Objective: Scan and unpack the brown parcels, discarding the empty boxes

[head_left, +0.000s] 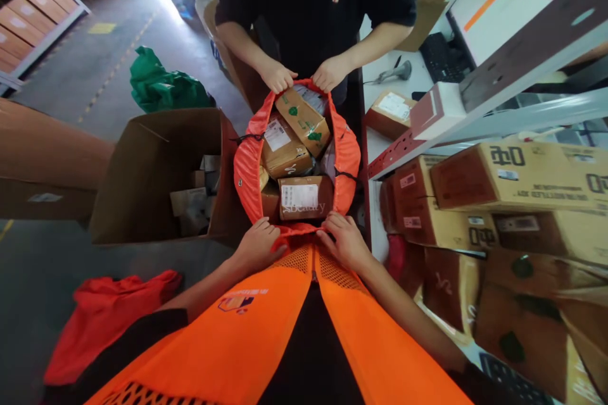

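An orange-red drawstring sack [248, 177] stands with its mouth spread wide, full of cardboard parcels. My left hand [259, 243] has its fingers wrapped over the near rim on the left. On the near rim's right side, my right hand [346, 239] grips the fabric too. Inside lie a parcel with green tape marks [303, 119], a labelled box [285, 147] and a darker box with a white label [306, 198]. Across from me, a co-worker's two hands [280, 76] pinch the far rim. The sack's lower part is hidden.
Left of the sack is a large open carton [156, 228] with small boxes inside. A green bag [161, 82] and a red bag [111, 316] lie beyond and nearer. To the right, a metal post [498, 82], a scanner [396, 71] and stacked cartons [517, 177] crowd the table.
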The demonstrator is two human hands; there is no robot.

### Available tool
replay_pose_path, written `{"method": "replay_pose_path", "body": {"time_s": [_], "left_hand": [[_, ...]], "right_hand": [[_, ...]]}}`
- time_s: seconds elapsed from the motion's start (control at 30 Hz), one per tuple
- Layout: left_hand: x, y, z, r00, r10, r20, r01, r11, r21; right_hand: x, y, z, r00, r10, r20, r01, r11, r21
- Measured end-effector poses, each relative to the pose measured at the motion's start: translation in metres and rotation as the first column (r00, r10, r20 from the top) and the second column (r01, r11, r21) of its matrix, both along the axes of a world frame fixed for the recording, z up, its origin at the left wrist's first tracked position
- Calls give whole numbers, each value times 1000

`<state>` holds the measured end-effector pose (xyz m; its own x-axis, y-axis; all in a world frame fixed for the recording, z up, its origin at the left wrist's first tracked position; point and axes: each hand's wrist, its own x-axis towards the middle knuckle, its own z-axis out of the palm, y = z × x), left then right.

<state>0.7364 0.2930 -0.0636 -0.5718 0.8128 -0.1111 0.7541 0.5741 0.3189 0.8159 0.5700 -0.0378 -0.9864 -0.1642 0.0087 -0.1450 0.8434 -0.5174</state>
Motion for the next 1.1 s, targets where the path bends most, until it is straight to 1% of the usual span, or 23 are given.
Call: {"method": "replay_pose_path", "body": {"time_s": [0.1,0.2,0.33,0.43,0.53,0.6,0.67,0.77,0.83,0.9,0.93,1.0,1.07,1.1], "left_hand": [[17,-6,2,1000,18,4,-18,1000,-8],[24,-3,3,999,4,33,-4,1000,-6],[18,14,2,999,11,51,-11,1000,-6],[7,30,3,999,15,42,-16,999,32],[0,44,6,999,18,27,-19,999,47],[1,49,8,1000,14,18,-15,999,47],[6,48,7,1000,28,0,-28,998,59],[21,38,5,997,68,-34,-64,993,94],[31,29,4,995,85,-45,-79,990,114],[39,23,5,995,90,-47,-85,990,110],[40,22,6,996,76,-45,-72,993,98],[34,24,7,999,-2,-37,4,998,59],[13,30,8,992,-121,-32,121,992,20],[-5,34,9,983,-183,-30,183,983,0]], "right_hand": [[13,0,-1,1000,11,25,-10,1000,-8],[21,4,0,1000,14,25,-14,1000,-7],[32,11,2,1000,-8,8,8,1000,25],[39,15,3,999,-42,-1,42,998,53],[38,19,3,998,-55,-22,56,997,53],[32,21,3,997,-57,-45,59,998,38],[24,20,2,997,-52,-58,53,998,15],[16,15,1,999,-22,-34,22,1000,-16],[19,11,-1,1000,1,-13,-2,999,-40],[30,9,-3,1000,9,-15,-10,997,-70],[36,9,-4,1000,2,-19,-3,997,-82],[49,12,-4,999,-21,-25,19,996,-92],[57,16,-3,999,-35,-19,33,996,-87],[59,19,-2,999,-35,-17,34,996,-83]]}}
